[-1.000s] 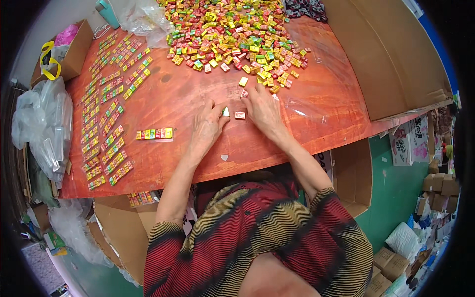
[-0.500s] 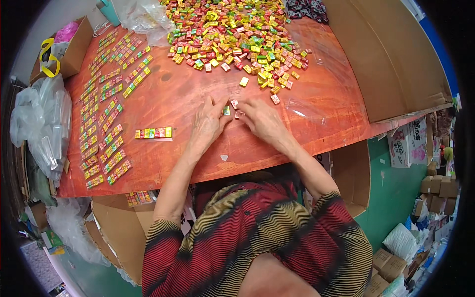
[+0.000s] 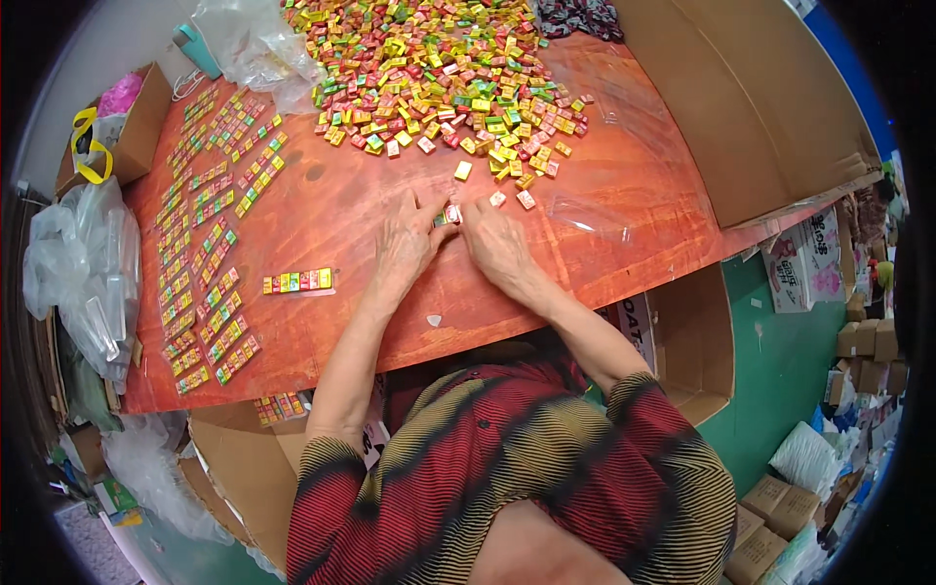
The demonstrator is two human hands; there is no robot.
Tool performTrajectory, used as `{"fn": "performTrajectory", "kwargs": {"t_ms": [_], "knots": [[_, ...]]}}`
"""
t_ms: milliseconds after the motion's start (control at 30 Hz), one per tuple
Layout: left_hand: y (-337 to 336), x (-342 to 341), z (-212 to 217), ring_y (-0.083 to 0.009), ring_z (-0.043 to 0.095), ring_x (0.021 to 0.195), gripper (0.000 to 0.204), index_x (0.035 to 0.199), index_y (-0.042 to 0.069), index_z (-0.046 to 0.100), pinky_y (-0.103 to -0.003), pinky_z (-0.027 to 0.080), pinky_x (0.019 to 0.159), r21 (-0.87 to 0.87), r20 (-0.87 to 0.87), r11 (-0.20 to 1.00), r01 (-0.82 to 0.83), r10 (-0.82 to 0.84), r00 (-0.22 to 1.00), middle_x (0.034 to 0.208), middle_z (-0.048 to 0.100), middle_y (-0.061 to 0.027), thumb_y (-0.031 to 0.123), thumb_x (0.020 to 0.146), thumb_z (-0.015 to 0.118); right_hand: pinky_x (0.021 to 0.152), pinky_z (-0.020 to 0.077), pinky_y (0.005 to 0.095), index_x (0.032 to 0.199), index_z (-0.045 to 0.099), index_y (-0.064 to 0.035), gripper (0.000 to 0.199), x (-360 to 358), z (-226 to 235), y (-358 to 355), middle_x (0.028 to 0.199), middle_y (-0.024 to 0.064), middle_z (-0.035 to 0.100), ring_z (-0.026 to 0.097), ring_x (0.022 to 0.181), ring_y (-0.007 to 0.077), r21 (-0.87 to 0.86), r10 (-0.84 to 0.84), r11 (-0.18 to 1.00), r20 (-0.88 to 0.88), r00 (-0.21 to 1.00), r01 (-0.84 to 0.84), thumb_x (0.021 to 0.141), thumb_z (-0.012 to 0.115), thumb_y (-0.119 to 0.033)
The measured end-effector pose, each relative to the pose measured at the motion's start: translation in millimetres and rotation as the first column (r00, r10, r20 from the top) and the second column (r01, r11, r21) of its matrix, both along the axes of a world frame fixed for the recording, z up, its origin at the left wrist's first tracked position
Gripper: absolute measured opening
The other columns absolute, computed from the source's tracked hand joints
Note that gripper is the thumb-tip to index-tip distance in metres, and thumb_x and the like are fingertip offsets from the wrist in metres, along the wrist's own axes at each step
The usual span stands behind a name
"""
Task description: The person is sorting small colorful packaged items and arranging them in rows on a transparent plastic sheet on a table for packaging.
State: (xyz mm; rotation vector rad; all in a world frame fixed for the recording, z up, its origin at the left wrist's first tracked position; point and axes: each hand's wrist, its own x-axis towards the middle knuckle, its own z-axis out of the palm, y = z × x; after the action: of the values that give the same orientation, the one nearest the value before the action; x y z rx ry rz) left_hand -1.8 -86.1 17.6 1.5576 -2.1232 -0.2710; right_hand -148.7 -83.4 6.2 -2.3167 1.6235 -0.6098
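Note:
Between my two hands, low over the red table, are small printed boxes (image 3: 452, 213), one white-and-red and a darker green one partly hidden by fingers. My left hand (image 3: 404, 246) pinches them from the left with thumb and forefinger. From the other side, the fingertips of my right hand (image 3: 500, 250) press on the white-and-red box. Just beyond my right hand lie a loose pink-white box (image 3: 498, 199) and another pale one (image 3: 526, 200). To the left of my hands rests a finished-looking row of coloured little boxes (image 3: 298, 281) on a clear strip.
A big heap of red, yellow and green boxes (image 3: 419, 68) covers the far middle of the red table (image 3: 361, 210). Many box rows (image 3: 210, 244) lie at left. Clear plastic bags (image 3: 83, 273) hang at the left edge; a large cardboard box (image 3: 751, 107) stands at right.
The small boxes between my hands now sit closer together, and my right hand has moved slightly left towards my left hand. A loose box now shows just beyond my right fingers. The view has shifted slightly.

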Motion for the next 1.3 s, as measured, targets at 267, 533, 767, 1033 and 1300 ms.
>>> {"fn": "performTrajectory", "kwargs": {"t_ms": [267, 533, 767, 1033, 1300], "knots": [[8, 1, -4, -0.0280, 0.053, 0.075, 0.032, 0.099, 0.015, 0.064, -0.039, 0.044, 0.061, -0.056, 0.046, 0.998, 0.007, -0.004, 0.999, 0.082, 0.049, -0.0112, 0.025, 0.070, 0.069, 0.063, 0.0461, 0.0414, 0.093, 0.053, -0.0031, 0.017, -26, 17, -6, 0.089, 0.0162, 0.052, 0.056, 0.080, 0.0335, -0.048, -0.144, 0.988, 0.036, 0.989, 0.145, 0.081, 0.055, -0.015], [10, 0, -5, -0.0266, 0.053, 0.072, 0.032, 0.100, 0.015, 0.064, -0.038, 0.044, 0.058, -0.092, 0.018, 0.995, 0.026, -0.025, 1.000, 0.080, 0.049, -0.0105, 0.023, 0.070, 0.069, 0.068, 0.0455, 0.0403, 0.097, 0.054, -0.0035, 0.019, -37, -2, -5, 0.090, 0.0146, 0.052, 0.055, 0.083, 0.0323, -0.099, 0.117, 0.988, 0.021, 0.993, -0.115, 0.080, 0.055, -0.013], [9, 1, -3, -0.0270, 0.053, 0.072, 0.032, 0.100, 0.015, 0.064, -0.038, 0.044, 0.060, -0.066, 0.027, 0.998, 0.009, -0.007, 1.000, 0.079, 0.048, -0.0106, 0.024, 0.069, 0.069, 0.069, 0.0448, 0.0418, 0.100, 0.054, -0.0041, 0.021, -21, 17, -32, 0.090, 0.0150, 0.052, 0.054, 0.083, 0.0339, -0.095, 0.064, 0.994, 0.210, 0.976, -0.045, 0.079, 0.055, -0.012], [9, -2, -7, -0.0270, 0.053, 0.073, 0.029, 0.096, 0.014, 0.064, -0.038, 0.044, 0.062, -0.074, 0.028, 0.997, 0.012, -0.010, 1.000, 0.079, 0.048, -0.0108, 0.024, 0.070, 0.069, 0.055, 0.0486, 0.0385, 0.078, 0.053, 0.0027, 0.010, -4, -5, -67, 0.080, 0.0186, 0.055, 0.059, 0.072, 0.0328, -0.288, 0.169, 0.940, -0.065, 0.983, -0.181, 0.072, 0.051, -0.005], [10, 0, -5, -0.0271, 0.052, 0.076, 0.029, 0.096, 0.014, 0.064, -0.038, 0.044, 0.064, -0.090, 0.010, 0.996, -0.008, 0.009, 1.000, 0.079, 0.048, -0.0103, 0.023, 0.069, 0.069, 0.066, 0.0457, 0.0316, 0.102, 0.058, -0.0048, 0.027, -26, 23, -18, 0.083, 0.0102, 0.058, 0.056, 0.075, 0.0235, -0.006, 0.097, 0.995, 0.397, 0.913, -0.104, 0.076, 0.063, -0.011]]}}
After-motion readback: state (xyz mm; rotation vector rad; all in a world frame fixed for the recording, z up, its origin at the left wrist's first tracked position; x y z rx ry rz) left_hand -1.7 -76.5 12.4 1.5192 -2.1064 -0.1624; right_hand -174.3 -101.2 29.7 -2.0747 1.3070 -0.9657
